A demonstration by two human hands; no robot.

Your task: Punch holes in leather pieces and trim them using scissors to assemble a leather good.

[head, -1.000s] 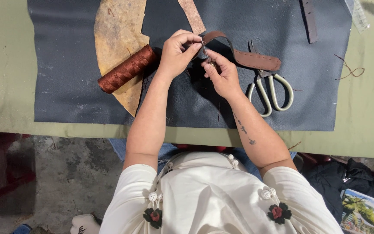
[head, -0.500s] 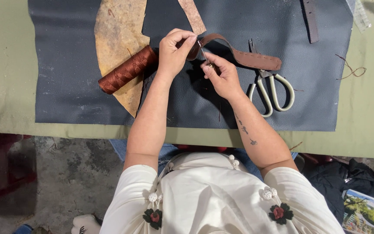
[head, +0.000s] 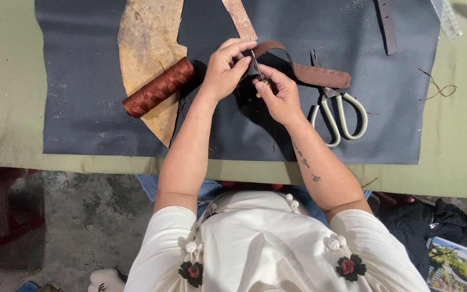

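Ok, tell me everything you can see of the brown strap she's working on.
The brown strap looks like leather: a narrow band with stitch marks along its right end. It arches up from the left hand, which pinches one end, and its other end lies on the dark blue sheet, against the scissors. The right hand meets it at the pinched end.

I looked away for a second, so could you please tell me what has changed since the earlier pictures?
Very little. The left hand and right hand still pinch the brown leather strap, fingers shifting only slightly. The thread spool and scissors have not moved.
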